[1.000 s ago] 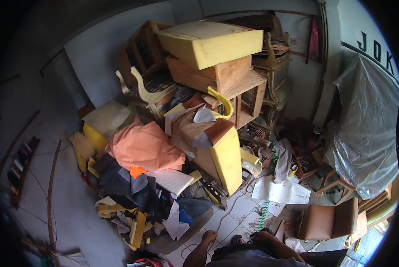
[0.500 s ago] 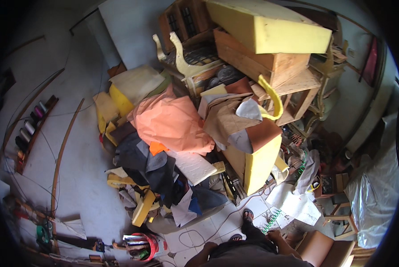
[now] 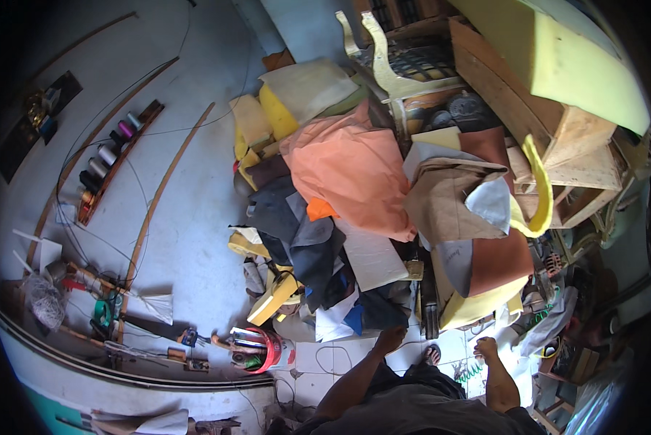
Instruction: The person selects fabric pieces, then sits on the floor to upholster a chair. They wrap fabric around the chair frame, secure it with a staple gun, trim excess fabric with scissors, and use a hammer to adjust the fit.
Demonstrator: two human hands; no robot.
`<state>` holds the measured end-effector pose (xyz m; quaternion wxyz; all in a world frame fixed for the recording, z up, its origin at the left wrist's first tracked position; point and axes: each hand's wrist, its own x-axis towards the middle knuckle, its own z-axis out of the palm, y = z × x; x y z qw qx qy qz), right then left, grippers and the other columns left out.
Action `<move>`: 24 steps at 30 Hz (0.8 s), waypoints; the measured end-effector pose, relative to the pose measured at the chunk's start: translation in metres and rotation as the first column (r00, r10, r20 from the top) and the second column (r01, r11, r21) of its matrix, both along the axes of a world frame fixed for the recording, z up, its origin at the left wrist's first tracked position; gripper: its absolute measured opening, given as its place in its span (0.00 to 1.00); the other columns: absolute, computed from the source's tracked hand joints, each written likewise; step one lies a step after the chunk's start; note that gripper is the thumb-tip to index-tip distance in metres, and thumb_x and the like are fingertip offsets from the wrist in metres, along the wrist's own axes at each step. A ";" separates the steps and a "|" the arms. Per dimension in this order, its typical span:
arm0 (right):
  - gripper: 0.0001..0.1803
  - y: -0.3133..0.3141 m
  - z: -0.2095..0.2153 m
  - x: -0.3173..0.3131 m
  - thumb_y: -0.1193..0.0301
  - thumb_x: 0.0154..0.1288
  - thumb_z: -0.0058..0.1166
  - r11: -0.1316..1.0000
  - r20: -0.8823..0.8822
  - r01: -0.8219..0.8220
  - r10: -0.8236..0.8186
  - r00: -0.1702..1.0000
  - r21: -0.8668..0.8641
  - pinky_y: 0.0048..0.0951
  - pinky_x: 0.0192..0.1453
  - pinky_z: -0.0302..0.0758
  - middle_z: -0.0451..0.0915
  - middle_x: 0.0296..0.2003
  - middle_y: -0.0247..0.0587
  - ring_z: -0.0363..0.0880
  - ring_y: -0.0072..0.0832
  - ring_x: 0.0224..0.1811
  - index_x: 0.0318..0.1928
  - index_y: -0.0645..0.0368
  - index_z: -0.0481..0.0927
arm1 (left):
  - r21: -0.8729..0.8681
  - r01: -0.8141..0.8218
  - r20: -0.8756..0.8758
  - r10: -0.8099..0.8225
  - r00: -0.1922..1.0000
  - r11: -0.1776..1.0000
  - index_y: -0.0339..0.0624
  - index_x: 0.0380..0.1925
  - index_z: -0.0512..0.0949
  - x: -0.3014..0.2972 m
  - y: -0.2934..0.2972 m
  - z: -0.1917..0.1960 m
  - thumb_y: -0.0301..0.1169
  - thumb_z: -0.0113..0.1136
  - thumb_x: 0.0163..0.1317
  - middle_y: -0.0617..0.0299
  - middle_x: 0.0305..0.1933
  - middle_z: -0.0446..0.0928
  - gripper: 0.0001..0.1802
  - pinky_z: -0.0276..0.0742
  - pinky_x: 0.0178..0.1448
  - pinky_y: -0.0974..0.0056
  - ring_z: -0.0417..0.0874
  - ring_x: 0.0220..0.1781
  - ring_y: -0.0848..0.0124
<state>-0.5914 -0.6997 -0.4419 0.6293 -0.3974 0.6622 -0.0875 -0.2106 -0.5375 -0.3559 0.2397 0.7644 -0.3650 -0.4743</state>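
Observation:
My left hand [image 3: 392, 339] hangs in front of my body with its fingers curled in, and nothing shows in it. To the right, my right hand [image 3: 487, 348] is also loosely closed, with no object visible in it. Both are held over the tiled floor, apart from the pile ahead. Nearest my left hand lie dark fabric scraps [image 3: 383, 310]. Beyond my right hand stands a yellow foam block [image 3: 478, 308], partly covered by brown-and-grey material [image 3: 496, 264]. Folded brown fabric [image 3: 448, 196] rests behind it, beside a crumpled salmon-coloured sheet [image 3: 347, 167].
A red bucket [image 3: 273, 350] of tools stands at the left. Thread spools [image 3: 108, 154] sit on a wall rack. Wooden furniture frames [image 3: 507, 94] with foam rise at the far right. A cable [image 3: 332, 349] and a green coiled hose [image 3: 470, 373] lie on the floor.
The view has swung left, so the pile sits further right and the left wall shows more. Both my hands have come up and forward from beside my body.

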 end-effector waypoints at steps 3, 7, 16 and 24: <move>0.15 -0.015 0.015 0.042 0.71 0.67 0.52 0.996 -0.028 -0.081 0.082 0.996 0.027 0.36 0.26 0.84 0.84 0.32 0.46 0.86 0.34 0.26 0.52 0.65 0.80 | 0.148 -0.340 -0.374 0.371 0.850 0.929 0.41 0.47 0.81 0.006 0.008 0.017 0.43 0.57 0.71 0.57 0.47 0.84 0.17 0.80 0.49 0.56 0.85 0.45 0.64; 0.15 -0.001 0.022 0.088 0.69 0.74 0.50 0.980 0.019 -0.191 0.190 0.982 0.058 0.42 0.32 0.85 0.84 0.36 0.46 0.86 0.36 0.30 0.55 0.62 0.78 | 0.381 -0.543 -0.495 0.661 0.564 0.748 0.44 0.51 0.79 0.034 0.019 -0.010 0.43 0.59 0.71 0.56 0.52 0.82 0.17 0.80 0.49 0.54 0.84 0.48 0.60; 0.12 0.087 0.016 0.113 0.73 0.70 0.52 0.986 -0.093 0.047 -0.032 0.995 0.160 0.39 0.30 0.85 0.86 0.35 0.51 0.88 0.38 0.30 0.48 0.68 0.81 | -0.103 -0.629 -0.422 0.539 0.729 0.771 0.50 0.41 0.77 0.315 -0.063 -0.074 0.46 0.54 0.74 0.61 0.29 0.78 0.13 0.80 0.30 0.62 0.80 0.23 0.67; 0.15 0.209 0.003 0.206 0.67 0.63 0.61 0.857 0.041 0.487 -0.500 0.865 0.168 0.54 0.34 0.83 0.84 0.37 0.50 0.87 0.45 0.37 0.48 0.59 0.82 | 0.231 -0.607 -0.748 0.537 0.389 0.761 0.35 0.72 0.56 0.334 -0.210 0.015 0.67 0.69 0.53 0.45 0.69 0.66 0.61 0.67 0.72 0.39 0.74 0.65 0.52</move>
